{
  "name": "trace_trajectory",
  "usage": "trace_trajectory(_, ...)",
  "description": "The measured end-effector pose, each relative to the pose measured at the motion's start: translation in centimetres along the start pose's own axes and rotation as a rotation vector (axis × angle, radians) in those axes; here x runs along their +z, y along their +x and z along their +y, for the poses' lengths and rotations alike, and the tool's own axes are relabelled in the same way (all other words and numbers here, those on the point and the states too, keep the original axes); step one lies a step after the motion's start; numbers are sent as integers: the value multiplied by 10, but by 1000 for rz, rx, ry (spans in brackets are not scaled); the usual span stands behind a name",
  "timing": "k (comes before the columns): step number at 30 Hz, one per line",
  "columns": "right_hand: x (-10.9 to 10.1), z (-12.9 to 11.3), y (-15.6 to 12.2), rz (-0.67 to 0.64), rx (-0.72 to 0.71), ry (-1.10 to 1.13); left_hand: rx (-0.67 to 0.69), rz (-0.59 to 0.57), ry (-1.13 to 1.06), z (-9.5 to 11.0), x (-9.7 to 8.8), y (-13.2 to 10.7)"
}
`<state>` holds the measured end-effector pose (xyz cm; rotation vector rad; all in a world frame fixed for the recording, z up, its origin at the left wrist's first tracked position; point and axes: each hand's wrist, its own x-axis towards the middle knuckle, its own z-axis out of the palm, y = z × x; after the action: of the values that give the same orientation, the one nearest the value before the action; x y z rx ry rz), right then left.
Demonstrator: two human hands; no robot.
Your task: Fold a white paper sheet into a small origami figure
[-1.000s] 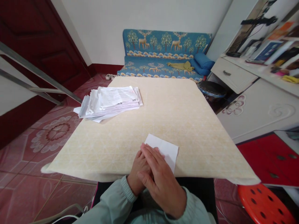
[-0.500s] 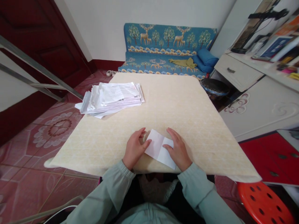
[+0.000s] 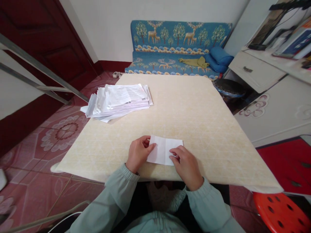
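A small white sheet of paper [image 3: 159, 153] with a crease down its middle lies near the front edge of the table, roughly square to it. My left hand [image 3: 139, 152] grips its left edge, thumb on top and fingers behind the edge. Over the right half is my right hand [image 3: 188, 165], its fingers curled and the thumb and forefinger tips close together on the paper near the crease. The paper's lower right corner is hidden under that hand.
A pile of papers [image 3: 119, 100] lies at the table's far left. The cream tablecloth [image 3: 194, 110] covers the table. Behind it stands a blue patterned sofa [image 3: 167, 56], with a white cabinet [image 3: 279, 106] to the right. A red stool [image 3: 279, 207] is at the lower right.
The paper has turned from a slant to nearly square with the table edge. My right hand's fingers have gone from spread to curled on the paper; my left thumb stays on its left side.
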<state>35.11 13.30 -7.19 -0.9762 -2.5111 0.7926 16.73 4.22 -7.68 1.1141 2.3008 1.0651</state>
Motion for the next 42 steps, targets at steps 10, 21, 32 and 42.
trace_trajectory(10,10,10,59,-128,375,429,-83,19,327,23,4,2)
trace_trajectory(21,21,21,73,-129,466,385,-86,58,365,21,10,-3)
trace_trajectory(32,16,-1,76,-130,509,413,-67,92,322,19,12,-3)
trace_trajectory(42,11,-4,79,-159,524,434,234,63,28,10,18,-8)
